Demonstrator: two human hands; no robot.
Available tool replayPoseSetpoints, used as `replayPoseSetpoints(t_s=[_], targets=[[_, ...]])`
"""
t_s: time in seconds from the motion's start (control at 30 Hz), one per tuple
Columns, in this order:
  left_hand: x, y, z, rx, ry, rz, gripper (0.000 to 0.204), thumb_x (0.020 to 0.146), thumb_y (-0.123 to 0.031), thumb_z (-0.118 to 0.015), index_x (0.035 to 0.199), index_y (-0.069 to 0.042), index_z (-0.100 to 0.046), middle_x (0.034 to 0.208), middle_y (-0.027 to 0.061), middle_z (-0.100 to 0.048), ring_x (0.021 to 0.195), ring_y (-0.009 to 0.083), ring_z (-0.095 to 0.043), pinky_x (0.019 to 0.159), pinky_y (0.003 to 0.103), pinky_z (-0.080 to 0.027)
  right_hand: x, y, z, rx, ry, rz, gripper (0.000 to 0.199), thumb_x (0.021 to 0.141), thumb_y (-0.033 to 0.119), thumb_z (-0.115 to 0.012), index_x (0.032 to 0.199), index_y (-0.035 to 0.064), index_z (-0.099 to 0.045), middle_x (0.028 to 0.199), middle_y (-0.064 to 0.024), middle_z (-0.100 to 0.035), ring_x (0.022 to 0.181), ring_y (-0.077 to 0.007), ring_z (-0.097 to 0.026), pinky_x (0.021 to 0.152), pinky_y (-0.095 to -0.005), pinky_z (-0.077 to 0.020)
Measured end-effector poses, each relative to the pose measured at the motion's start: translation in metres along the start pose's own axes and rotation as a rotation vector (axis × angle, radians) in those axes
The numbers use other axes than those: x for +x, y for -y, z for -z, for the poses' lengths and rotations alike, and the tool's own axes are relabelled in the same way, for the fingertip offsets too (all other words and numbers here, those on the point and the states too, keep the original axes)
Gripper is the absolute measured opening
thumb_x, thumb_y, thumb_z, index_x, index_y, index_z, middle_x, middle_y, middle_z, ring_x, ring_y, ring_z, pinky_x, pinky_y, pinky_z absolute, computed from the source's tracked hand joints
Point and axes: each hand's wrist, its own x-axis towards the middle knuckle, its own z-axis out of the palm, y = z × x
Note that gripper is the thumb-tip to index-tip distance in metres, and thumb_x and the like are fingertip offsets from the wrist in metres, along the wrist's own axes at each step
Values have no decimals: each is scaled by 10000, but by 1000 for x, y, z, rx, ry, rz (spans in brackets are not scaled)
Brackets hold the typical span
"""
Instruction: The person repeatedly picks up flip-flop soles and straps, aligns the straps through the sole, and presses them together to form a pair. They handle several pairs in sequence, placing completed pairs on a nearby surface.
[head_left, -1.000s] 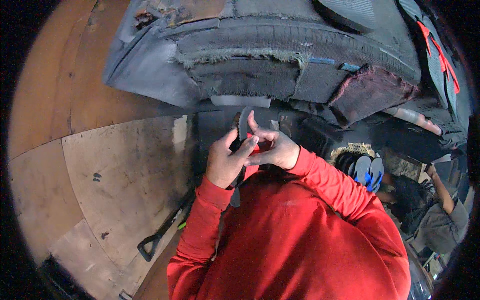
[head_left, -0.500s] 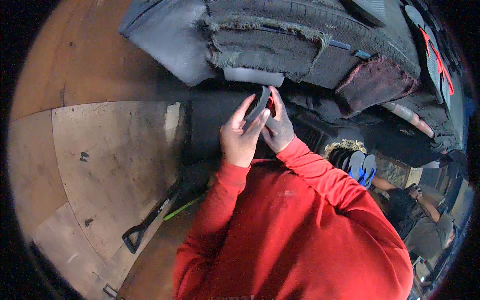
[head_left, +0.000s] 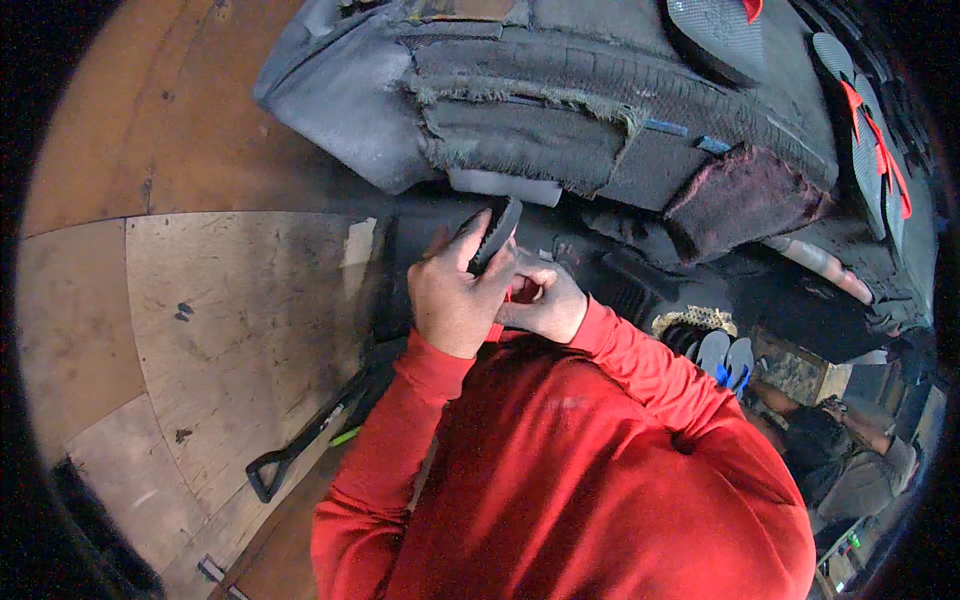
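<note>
In front of my chest, a dark grey flip-flop [head_left: 501,232] is held nearly on edge. My left hand [head_left: 448,300] is closed around its sole, thumb on one side and fingers on the other. Close against it, my right hand [head_left: 552,302] pinches at the red strap [head_left: 522,290], thumb and forefinger bent together. Part of the strap and most of the sole are hidden behind my fingers. Just beyond the flip-flop is a pale roller-like piece [head_left: 505,187] under the edge of a cloth-covered bench [head_left: 560,50].
Grey flip-flops with red straps [head_left: 868,150] lie at the bench's right, another sole [head_left: 718,35] near its top. A reddish rag [head_left: 745,200] hangs from the edge. Blue-strapped flip-flops [head_left: 725,358] stand at right, near another person [head_left: 850,460]. A black-handled tool [head_left: 270,474] leans at left.
Both hands have come closer to my body and a little left, with the flip-flop. The sole has turned, and my right hand has shifted from the sole down to the strap.
</note>
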Motion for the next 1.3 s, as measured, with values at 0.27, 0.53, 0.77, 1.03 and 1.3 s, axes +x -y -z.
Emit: replayPoseSetpoints(t_s=[0.27, 0.53, 0.77, 1.03, 1.3], targets=[[9, -20, 28, 44, 156, -36, 308, 843, -227, -671, 1091, -45, -653, 817, 175, -688, 748, 401, -658, 862, 445, -489, 6, 41, 3, 641, 180, -280, 580, 844, -60, -694, 1371, 72, -491, 1218, -37, -612, 1023, -121, -623, 877, -282, -535], [27, -6, 4, -80, 352, 163, 305, 889, -185, -661, 1117, 18, -660, 929, 98, -718, 882, 109, -642, 765, 306, -507, 7, 28, 26, 1063, 84, -620, 475, 902, -60, -616, 1330, 122, -519, 1161, -40, -633, 990, -145, -665, 794, -283, -573], [18, 58, -46, -526, 303, 183, 294, 877, -128, -655, 1119, 40, -655, 1077, 58, -682, 978, 115, -602, 866, 296, -477, 9, 12, 45, 213, 31, -404, 593, 858, 50, -712, 1398, 60, -470, 1074, -48, -663, 946, -180, -675, 779, -320, -545], [-34, 40, -48, -1140, 89, 100, 617, 852, -55, -712, 1392, 78, -446, 1344, 108, -564, 1172, 169, -563, 1009, 315, -433, -7, 23, 12, -448, -385, -68, 619, 764, 237, -805, 1277, 25, -531, 1024, -146, -622, 969, -171, -581, 828, -322, -484], [0, 17, -32, -226, -116, -47, 426, 869, -269, -735, 1179, 13, -661, 949, 210, -711, 832, 246, -729, 703, 325, -544, 7, -19, 10, -786, -264, 277, 403, 812, 87, -687, 1202, 115, -589, 1368, -273, -438, 1118, -466, -556, 914, -428, -498]])
